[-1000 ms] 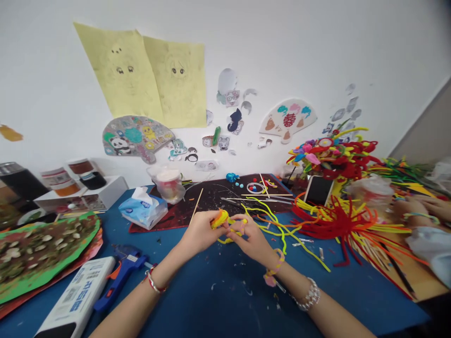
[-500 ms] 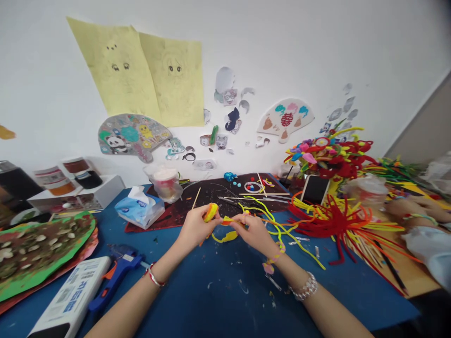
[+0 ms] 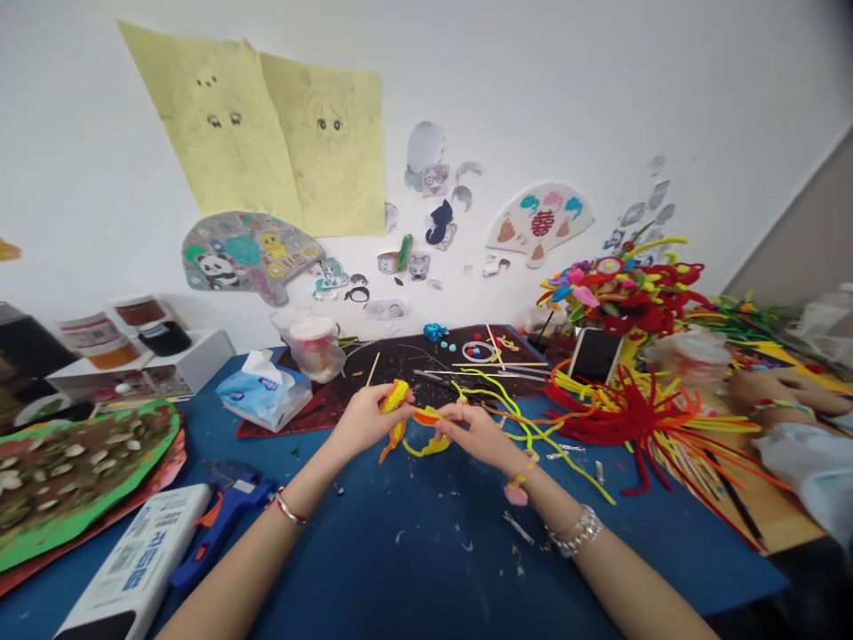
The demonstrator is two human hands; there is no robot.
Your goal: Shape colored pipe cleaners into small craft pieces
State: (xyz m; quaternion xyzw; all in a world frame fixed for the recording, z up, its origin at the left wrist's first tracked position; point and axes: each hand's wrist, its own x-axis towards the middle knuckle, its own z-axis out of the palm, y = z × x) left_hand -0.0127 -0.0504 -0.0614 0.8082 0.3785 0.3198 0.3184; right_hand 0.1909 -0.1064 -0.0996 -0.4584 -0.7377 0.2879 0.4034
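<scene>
My left hand is closed round a yellow and orange pipe-cleaner piece, which shows above and below its fingers, with a thin wooden stick rising just behind. Between the two hands runs an orange and yellow strand. Its right end is pinched by the fingertips of my right hand. A yellow leaf-like loop hangs or lies just below the strand. Yellow-green pipe cleaners spread over the blue table to the right of my right hand.
Left are a tissue pack, a blue glue gun and a white box. A dark mat lies behind the hands. Red pipe cleaners, a phone and another person's hands are at right.
The orange part below my left hand now shows more, and more of the strand shows between the hands. My left hand has moved slightly left. The view has shifted a little.
</scene>
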